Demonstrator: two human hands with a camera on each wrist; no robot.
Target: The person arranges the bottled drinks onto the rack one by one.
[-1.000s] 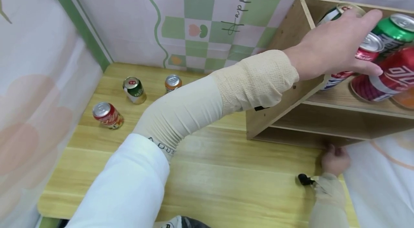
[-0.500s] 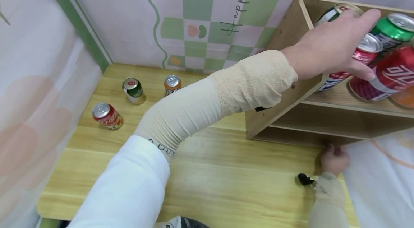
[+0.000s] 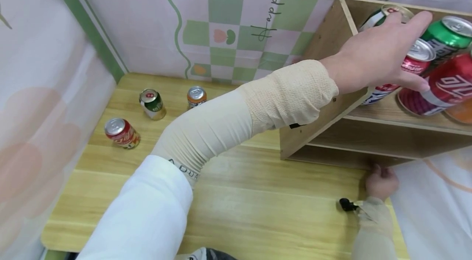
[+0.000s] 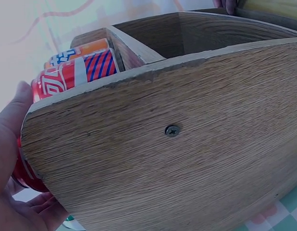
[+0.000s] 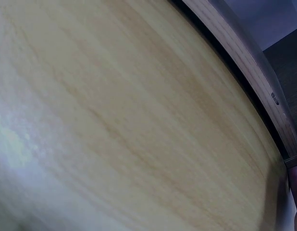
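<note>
In the head view my left hand [image 3: 381, 53] reaches over the side panel of a small wooden shelf [image 3: 317, 100] and curves round a red soda can [image 3: 414, 63] in its top tier. The thumb lies across the can's front; the fingertips are hidden behind it. In the left wrist view, this red can [image 4: 28, 168] shows between thumb and fingers beside the panel. A dark green can [image 3: 374, 18] stands behind the hand, a bright green can [image 3: 442, 32] and another red can [image 3: 442, 86] to its right. My right hand [image 3: 381, 182] grips the shelf's bottom edge at the right.
At the table's left stand a red can [image 3: 122, 133], a green-and-gold can [image 3: 153, 104] and an orange can [image 3: 197, 96]. The wooden table [image 3: 258, 198] meets a patterned cloth wall [image 3: 228, 18]. Another orange can [image 3: 462, 112] is at the shelf's right. A black wrist camera [image 3: 348, 204] hangs beside the right wrist.
The left thumb has moved a little left, toward the red can in the hand. The right hand and the shelf stay put.
</note>
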